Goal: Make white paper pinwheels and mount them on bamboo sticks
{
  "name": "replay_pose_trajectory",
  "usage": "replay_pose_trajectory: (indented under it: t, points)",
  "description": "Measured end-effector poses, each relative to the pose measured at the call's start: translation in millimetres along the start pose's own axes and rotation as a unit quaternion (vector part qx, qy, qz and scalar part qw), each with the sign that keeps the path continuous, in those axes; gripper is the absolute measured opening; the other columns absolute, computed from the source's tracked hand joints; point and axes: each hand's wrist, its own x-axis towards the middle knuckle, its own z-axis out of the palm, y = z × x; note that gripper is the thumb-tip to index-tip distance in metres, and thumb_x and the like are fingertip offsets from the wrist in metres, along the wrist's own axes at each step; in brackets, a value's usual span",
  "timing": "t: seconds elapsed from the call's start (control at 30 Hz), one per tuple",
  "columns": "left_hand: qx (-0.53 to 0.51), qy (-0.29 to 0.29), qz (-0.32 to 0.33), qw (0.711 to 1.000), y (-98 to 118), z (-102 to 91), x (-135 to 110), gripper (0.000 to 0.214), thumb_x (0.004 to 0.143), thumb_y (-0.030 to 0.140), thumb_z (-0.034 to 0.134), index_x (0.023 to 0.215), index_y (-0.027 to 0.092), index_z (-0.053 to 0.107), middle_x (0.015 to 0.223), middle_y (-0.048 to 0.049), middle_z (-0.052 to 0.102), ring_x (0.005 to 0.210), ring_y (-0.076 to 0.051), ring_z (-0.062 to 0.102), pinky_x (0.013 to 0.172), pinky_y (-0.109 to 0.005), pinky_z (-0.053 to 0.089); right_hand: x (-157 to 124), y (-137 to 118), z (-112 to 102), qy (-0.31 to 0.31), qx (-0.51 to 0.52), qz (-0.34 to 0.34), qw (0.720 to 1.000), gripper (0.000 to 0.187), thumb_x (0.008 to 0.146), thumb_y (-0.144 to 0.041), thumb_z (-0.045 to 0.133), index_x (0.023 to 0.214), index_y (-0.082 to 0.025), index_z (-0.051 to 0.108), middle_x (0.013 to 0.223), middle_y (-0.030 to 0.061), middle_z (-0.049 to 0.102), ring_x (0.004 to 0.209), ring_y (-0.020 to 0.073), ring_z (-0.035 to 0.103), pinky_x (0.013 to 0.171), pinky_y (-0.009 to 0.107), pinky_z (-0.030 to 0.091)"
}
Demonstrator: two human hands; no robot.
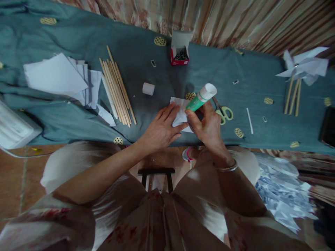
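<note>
My right hand (208, 123) is wrapped round a green and white glue stick (196, 102), which tilts with its lower end down at a small piece of white paper (178, 102). Pressed flat with fingers spread, my left hand (163, 129) holds the paper against the cloth. A folded or raised part of the paper shows between the two hands. The glue stick's tip is hidden behind my right fingers. Beside my right hand lie scissors with light green handles (227, 115). A white cap (148, 89) sits on the cloth beyond my left hand.
Wooden sticks (116, 90) and stacked white paper (56, 75) lie left. An open red box of small dark pieces (180, 57) stands at the back. Paper pinwheels (305, 66) on sticks lie far right, near a white strip (250, 120). A white appliance (17, 123) is far left.
</note>
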Motion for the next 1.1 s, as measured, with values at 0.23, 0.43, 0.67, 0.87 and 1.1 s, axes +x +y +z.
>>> replay_pose_trajectory:
  t: [0.23,0.43,0.67,0.87,1.1]
  points:
    - [-0.008,0.014,0.009,1.000,-2.2,2.8,-1.8,0.043,0.096,0.035,0.059,0.139,0.029,0.057,0.161,-0.0138,0.033,0.150,-0.041,0.026,0.115,-0.062,0.031,-2.4,1.4,-3.6,0.003,0.010,0.006,1.000,0.040,0.093,-0.057,0.055,0.105,-0.019,0.060,0.091,0.0106,0.073,0.084,0.0271,0.068,0.079,0.041,0.050]
    - [-0.023,0.022,0.007,0.999,-2.8,3.8,-2.0,0.044,0.096,0.035,0.059,0.139,0.030,0.057,0.162,-0.0140,0.033,0.150,-0.041,0.025,0.114,-0.063,0.030,-6.1,6.0,-4.0,0.006,0.034,0.010,0.999,0.030,0.092,-0.052,0.060,0.104,-0.024,0.059,0.089,0.0063,0.072,0.085,0.0258,0.068,0.080,0.041,0.051]
    - [-0.008,0.005,-0.003,1.000,-1.0,0.6,-1.0,0.044,0.096,0.036,0.059,0.140,0.032,0.055,0.161,-0.0108,0.035,0.151,-0.039,0.025,0.116,-0.061,0.030,-11.2,5.6,-5.1,-0.001,0.040,0.016,0.999,0.031,0.092,-0.051,0.060,0.105,-0.022,0.061,0.087,0.0064,0.070,0.084,0.0245,0.068,0.079,0.039,0.051]
    - [-0.008,0.013,0.003,1.000,-1.6,4.0,-1.3,0.042,0.097,0.037,0.057,0.138,0.031,0.056,0.162,-0.0106,0.032,0.151,-0.039,0.023,0.117,-0.061,0.029,-14.4,1.8,-3.5,-0.001,0.040,0.017,0.999,0.032,0.092,-0.052,0.059,0.102,-0.022,0.060,0.085,0.0057,0.070,0.081,0.0240,0.067,0.076,0.038,0.050]
    - [0.012,0.006,0.001,1.000,1.1,1.0,-0.2,0.041,0.096,0.036,0.058,0.138,0.031,0.057,0.162,-0.0115,0.034,0.151,-0.038,0.026,0.116,-0.060,0.030,-17.6,-0.7,0.5,0.020,0.049,0.022,0.998,0.029,0.090,-0.051,0.061,0.096,-0.023,0.060,0.079,0.0035,0.068,0.074,0.0218,0.065,0.070,0.036,0.049]
